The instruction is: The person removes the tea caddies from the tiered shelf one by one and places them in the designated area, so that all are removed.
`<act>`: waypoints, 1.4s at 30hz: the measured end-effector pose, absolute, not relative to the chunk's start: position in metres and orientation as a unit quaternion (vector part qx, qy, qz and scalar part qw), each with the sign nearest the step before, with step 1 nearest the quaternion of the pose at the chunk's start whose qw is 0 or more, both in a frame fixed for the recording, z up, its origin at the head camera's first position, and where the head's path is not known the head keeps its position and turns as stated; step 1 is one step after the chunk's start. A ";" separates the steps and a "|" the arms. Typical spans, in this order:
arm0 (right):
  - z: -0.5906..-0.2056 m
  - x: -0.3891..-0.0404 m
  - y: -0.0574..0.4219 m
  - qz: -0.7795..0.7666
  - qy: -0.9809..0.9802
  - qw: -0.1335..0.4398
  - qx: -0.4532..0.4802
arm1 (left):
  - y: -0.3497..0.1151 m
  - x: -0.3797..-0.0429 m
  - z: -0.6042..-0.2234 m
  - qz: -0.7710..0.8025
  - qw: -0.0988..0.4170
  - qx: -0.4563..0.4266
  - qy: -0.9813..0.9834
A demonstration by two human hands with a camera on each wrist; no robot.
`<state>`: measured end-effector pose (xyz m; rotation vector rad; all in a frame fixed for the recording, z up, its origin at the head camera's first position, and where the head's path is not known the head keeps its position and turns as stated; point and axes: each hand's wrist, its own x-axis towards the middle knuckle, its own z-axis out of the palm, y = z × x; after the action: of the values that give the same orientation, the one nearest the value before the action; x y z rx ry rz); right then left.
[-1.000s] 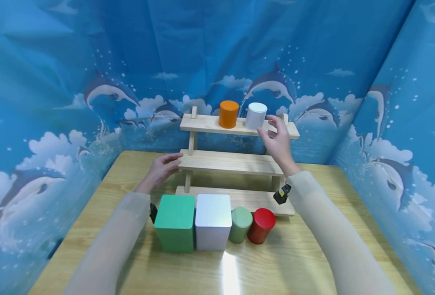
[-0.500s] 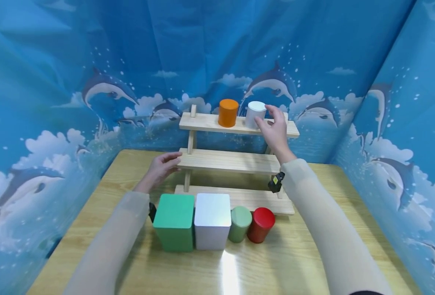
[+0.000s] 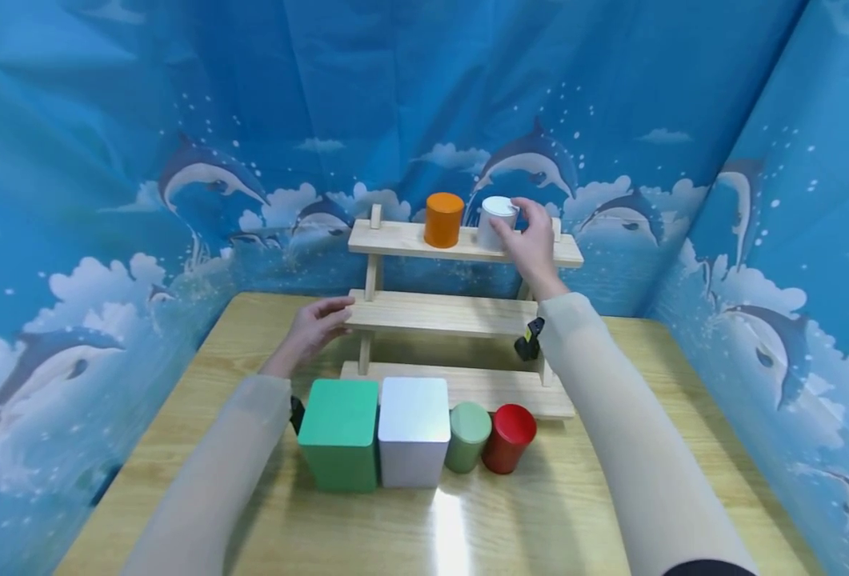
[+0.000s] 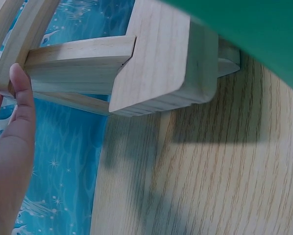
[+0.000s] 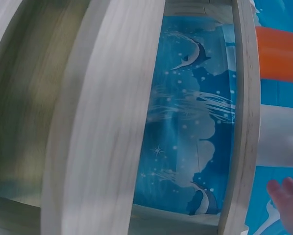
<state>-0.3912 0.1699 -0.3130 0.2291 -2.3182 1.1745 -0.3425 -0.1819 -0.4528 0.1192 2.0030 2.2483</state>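
Observation:
A white canister (image 3: 490,228) stands on the top tier of a three-step wooden rack (image 3: 453,314), to the right of an orange canister (image 3: 443,221). My right hand (image 3: 532,244) reaches it from the right, thumb in front of its side and index finger at the lid's edge. In the right wrist view, several fingertips (image 5: 286,188) show just off the white canister's (image 5: 281,136) side. At the middle tier's left end is my left hand (image 3: 314,328); in the left wrist view its thumb (image 4: 21,90) and fingers grip the plank's end.
A green box (image 3: 341,432), a white box (image 3: 414,432), a light green canister (image 3: 470,436) and a red canister (image 3: 510,438) stand in a row before the rack. The wooden table (image 3: 582,512) is backed by blue dolphin-print curtains (image 3: 366,96).
My right hand has moved left and slightly up, from beside the white canister to overlapping its front and lid. The left hand stays at the rack, and the canisters keep their places.

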 end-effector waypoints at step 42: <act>-0.311 -0.382 0.170 0.477 -0.823 0.296 0.086 | -0.181 -0.341 -0.453 0.745 0.063 0.042 0.662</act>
<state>-0.3822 0.1704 -0.3115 0.2285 -2.1893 1.2678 -0.3406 -0.1811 -0.4528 0.1260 2.0022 2.2524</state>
